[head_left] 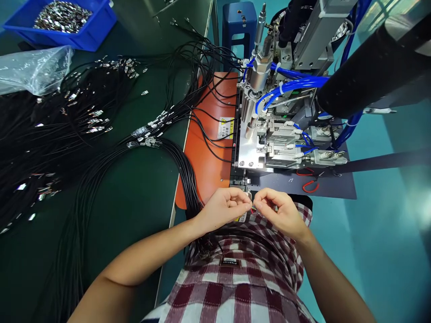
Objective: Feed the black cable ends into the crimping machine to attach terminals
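wire ends, thin and touched with red, right at the narrow gap between the two hands, just below the fingertips and above the lap. left hand pinched, thumb and forefinger together at the tips, close up against the wire ends from the left. right hand curled likewise, thumb to forefinger, at the opposite side of the same gap, tips almost touching those of the left. too small and too covered to tell whether clamped on the wire ends with one hand or both.

beside the left wrist, a thick bundle of black cables, bent down over the edge of the green desk, with pale connectors clustered at the far end. beyond the hands, a metal machine with blue tubes, and before it an orange sheet crossed by single black cables. to the right of the machine's near edge, red-handled scissors. farther left on the desk, a clear plastic bag and a blue bin full of small shiny parts. below the hands, checked clothing.
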### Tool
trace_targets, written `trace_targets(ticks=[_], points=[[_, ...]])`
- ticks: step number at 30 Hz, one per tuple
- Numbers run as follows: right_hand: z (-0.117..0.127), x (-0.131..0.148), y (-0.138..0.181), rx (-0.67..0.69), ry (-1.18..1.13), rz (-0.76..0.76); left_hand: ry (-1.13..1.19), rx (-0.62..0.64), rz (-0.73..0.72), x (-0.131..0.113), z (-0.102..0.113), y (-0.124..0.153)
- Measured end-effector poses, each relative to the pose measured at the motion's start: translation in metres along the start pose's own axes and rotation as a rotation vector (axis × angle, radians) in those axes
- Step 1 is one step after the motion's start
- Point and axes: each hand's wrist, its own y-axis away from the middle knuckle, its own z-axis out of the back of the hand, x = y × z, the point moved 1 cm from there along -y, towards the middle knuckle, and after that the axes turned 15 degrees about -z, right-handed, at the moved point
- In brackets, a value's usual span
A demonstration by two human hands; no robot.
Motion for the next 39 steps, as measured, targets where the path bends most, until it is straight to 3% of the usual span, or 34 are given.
trace_targets(ticks=[6, 13, 21, 27, 39], points=[[-0.003, -0.001, -0.004, 0.03, -0.006, 0.015, 0.018, 0.032, 0.027, 0.002, -0.001, -0.001], [-0.013, -0.012, -0.002, -0.187, -0.116, -0.049, 0.081, -0.094, -0.034, 0.002, 0.0, -0.001], [-0.031, -0.009, 0.002, -0.267, -0.14, -0.056, 0.077, -0.068, -0.09, 0.005, 0.0, 0.0], [-0.045, -0.011, 0.003, -0.264, -0.238, -0.112, 0.148, -0.118, -0.096, 0.007, -0.001, 0.001], [-0.041, -0.008, 0.001, -0.337, -0.255, -0.056, 0.099, -0.121, -0.098, 0.009, -0.001, 0.001]])
